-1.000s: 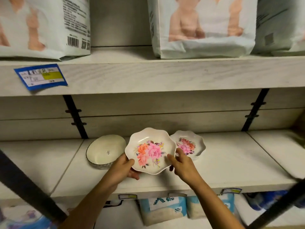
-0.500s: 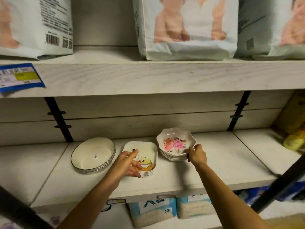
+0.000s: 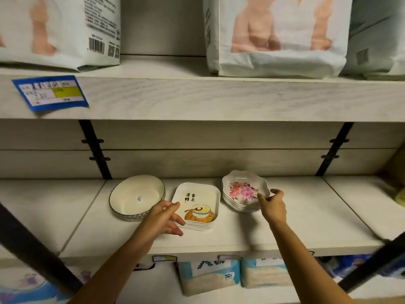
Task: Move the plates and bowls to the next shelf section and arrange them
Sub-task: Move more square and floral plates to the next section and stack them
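Three groups of dishes sit in a row on the pale wooden shelf (image 3: 306,227). At the left is a round cream bowl (image 3: 137,198) with a dark rim. In the middle lies a stack of rectangular plates (image 3: 201,198) printed with a bowl picture and characters. At the right stands a stack of scalloped floral plates (image 3: 241,189). My left hand (image 3: 162,218) has its fingers spread loosely against the left edge of the rectangular stack. My right hand (image 3: 272,205) pinches the right rim of the top floral plate, thumb on the inside.
Large diaper packs (image 3: 280,36) fill the shelf above, with a blue price label (image 3: 50,92) on its edge. Black brackets (image 3: 94,150) run up the back panel. More packs (image 3: 208,275) sit below. Dark slanted bars (image 3: 32,249) cross the lower corners.
A second ago both hands held a floral plate in the air. It now lies on the floral stack under my right hand, and my left hand has gone to the rectangular plates.
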A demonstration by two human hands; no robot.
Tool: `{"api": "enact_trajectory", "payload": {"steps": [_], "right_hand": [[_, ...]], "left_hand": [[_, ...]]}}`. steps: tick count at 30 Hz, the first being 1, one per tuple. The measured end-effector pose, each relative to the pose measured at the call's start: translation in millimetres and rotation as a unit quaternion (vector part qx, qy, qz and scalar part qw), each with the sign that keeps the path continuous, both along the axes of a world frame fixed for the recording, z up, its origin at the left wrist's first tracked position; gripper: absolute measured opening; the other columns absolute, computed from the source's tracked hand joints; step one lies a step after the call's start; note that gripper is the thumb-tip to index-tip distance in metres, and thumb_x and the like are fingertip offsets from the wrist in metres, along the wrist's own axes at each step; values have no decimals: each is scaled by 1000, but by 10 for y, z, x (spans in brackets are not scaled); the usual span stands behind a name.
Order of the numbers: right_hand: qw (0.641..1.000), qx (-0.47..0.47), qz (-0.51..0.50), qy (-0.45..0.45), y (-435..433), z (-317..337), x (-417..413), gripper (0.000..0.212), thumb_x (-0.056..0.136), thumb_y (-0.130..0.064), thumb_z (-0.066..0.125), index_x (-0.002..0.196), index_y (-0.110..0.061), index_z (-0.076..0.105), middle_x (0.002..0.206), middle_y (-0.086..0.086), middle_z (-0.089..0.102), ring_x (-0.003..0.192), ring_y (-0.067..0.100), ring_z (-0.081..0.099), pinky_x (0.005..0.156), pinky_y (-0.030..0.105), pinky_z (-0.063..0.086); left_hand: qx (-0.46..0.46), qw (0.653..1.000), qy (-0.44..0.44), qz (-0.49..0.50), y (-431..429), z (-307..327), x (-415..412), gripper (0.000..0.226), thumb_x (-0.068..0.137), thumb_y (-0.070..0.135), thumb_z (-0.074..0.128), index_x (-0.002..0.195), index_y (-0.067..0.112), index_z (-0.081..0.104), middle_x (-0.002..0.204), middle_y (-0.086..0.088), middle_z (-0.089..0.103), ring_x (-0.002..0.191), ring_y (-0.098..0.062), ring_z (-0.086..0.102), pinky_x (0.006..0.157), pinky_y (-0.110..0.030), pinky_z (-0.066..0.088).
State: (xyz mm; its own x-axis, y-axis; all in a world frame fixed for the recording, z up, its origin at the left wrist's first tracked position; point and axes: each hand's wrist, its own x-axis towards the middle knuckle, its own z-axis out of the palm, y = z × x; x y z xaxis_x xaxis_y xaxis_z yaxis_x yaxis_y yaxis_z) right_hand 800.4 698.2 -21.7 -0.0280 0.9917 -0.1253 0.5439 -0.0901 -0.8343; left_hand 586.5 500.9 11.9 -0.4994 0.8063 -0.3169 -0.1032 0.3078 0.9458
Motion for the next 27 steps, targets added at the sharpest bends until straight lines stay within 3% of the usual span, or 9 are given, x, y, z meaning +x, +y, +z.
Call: {"api": "enact_trajectory", "payload": {"steps": [2, 4, 8, 13, 18, 21, 24, 27], "right_hand": [[996, 17, 71, 44, -259, 105, 73, 35, 92, -23, 56, 122, -8, 49, 105, 13, 65, 90, 31, 64, 85, 43, 48], [987, 9, 145, 71, -551, 214, 126, 22, 92, -21, 55, 113, -14, 56, 91, 1, 66, 75, 15, 64, 70, 32, 49], [956, 13, 274, 102, -1064, 414, 14, 12, 93, -19, 53, 99, -27, 59, 88, -6, 71, 79, 5, 65, 62, 11, 46], [917, 29, 384, 98, -1535, 534, -300, 14, 91, -23, 58, 98, -34, 60, 92, -2, 72, 88, 7, 64, 80, 22, 50], [906, 34, 413, 88, -2022, 482, -659, 21, 86, -17, 65, 102, -30, 62, 74, -16, 69, 77, -3, 63, 69, 7, 47], [897, 41, 432, 81, -2335, 465, -979, 19, 87, -17, 64, 103, -27, 63, 76, -14, 70, 78, -1, 64, 70, 10, 51], [897, 40, 430, 93, -2706, 449, -1379, 19, 87, -18, 64, 102, -29, 63, 83, -7, 71, 82, 5, 65, 75, 20, 53], [895, 37, 431, 114, -3107, 415, -1835, 19, 87, -16, 64, 100, -30, 63, 89, -2, 73, 87, 9, 66, 75, 17, 52]], "left_hand": [[9, 1000, 8, -10, -90, -4, -39, 15, 93, 26, 53, 96, 11, 55, 66, -11, 73, 54, -27, 69, 55, -29, 57], [12, 1000, 19, -20, -201, 13, -70, 13, 93, 24, 52, 94, 11, 57, 67, -10, 73, 55, -26, 69, 56, -28, 58], [21, 999, 34, -15, -481, 80, -127, 11, 94, 14, 49, 90, 9, 58, 63, -8, 72, 56, -22, 67, 54, -26, 56], [45, 997, 60, 10, -953, 129, -237, 15, 95, 9, 46, 91, 4, 59, 77, -11, 68, 65, -19, 63, 60, -23, 53], [55, 997, 57, 12, -1535, 142, -559, 19, 95, 15, 48, 88, 7, 64, 83, -7, 67, 75, -19, 64, 73, -31, 52], [64, 995, 70, 10, -1890, 108, -870, 21, 94, 19, 50, 88, 10, 67, 83, -4, 70, 79, -19, 66, 77, -34, 52], [71, 996, 59, -9, -2225, 101, -1285, 21, 95, 10, 43, 89, 8, 64, 81, -6, 71, 77, -22, 65, 73, -31, 53], [71, 994, 70, -40, -2594, 106, -1741, 20, 95, 12, 45, 91, 9, 64, 80, -6, 73, 73, -18, 67, 69, -24, 55]]}}
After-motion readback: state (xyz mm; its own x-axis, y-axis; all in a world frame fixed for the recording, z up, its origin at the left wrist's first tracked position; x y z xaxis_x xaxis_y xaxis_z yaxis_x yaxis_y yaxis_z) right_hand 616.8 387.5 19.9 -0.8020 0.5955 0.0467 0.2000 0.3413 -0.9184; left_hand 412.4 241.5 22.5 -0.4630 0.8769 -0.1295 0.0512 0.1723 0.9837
